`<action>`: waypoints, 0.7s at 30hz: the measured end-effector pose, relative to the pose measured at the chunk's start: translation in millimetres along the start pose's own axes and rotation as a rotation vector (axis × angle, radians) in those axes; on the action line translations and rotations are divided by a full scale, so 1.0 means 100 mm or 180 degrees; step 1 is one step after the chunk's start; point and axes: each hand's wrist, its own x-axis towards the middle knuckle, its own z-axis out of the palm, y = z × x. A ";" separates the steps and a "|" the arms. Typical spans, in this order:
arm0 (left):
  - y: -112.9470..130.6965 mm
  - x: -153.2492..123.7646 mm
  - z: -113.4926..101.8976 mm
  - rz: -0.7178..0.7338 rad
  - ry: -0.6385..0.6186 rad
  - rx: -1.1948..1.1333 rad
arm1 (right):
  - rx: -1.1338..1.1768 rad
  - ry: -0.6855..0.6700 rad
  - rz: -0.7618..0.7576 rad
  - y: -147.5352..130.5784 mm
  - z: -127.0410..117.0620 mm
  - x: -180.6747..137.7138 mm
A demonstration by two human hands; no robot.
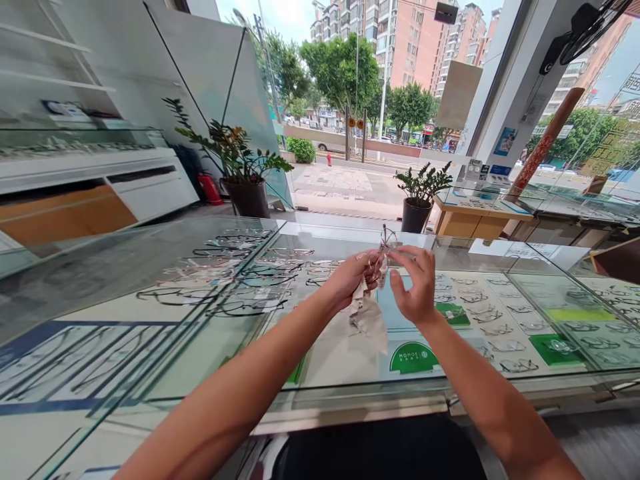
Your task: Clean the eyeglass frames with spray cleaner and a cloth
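1. A bright shop with a glass front; potted plants (423, 193) stand beyond a glass-topped display case, whose tabletop (327, 363) spans the view, with rows of spectacle frames (483, 310) that seem to lie beneath the glass.
2. The glasses (388, 236) are held up above the tabletop, near its far side. The person's left hand (366, 270) has its fingers clamped on them and on a pale cloth (371, 319), which hangs below.
3. The right hand (417, 287) is just beside, thumb and fingers apart, fingertips reaching toward the glasses; whether they touch cannot be told.
4. The step in hand looks like handling the glasses with the cloth, perhaps wiping them. The next move would call for a steady left grip and a light right-hand touch, without bending the thin frame.
5. The tabletop's near edge (350, 387) runs under both forearms. Above the glass, the air around the hands looks unobstructed; the loose cloth is the likeliest thing to get in the way.
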 end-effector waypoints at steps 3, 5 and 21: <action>-0.03 0.01 -0.02 0.0226 0.0062 0.0339 | 0.0940 -0.0159 0.0594 0.03 0.01 0.07; -0.06 0.01 -0.04 0.0400 0.0012 0.0610 | 0.1687 -0.0266 0.1004 0.06 0.03 0.11; -0.11 -0.01 -0.16 0.0540 -0.0106 0.1423 | 0.4178 -0.0892 0.2704 0.24 0.09 0.22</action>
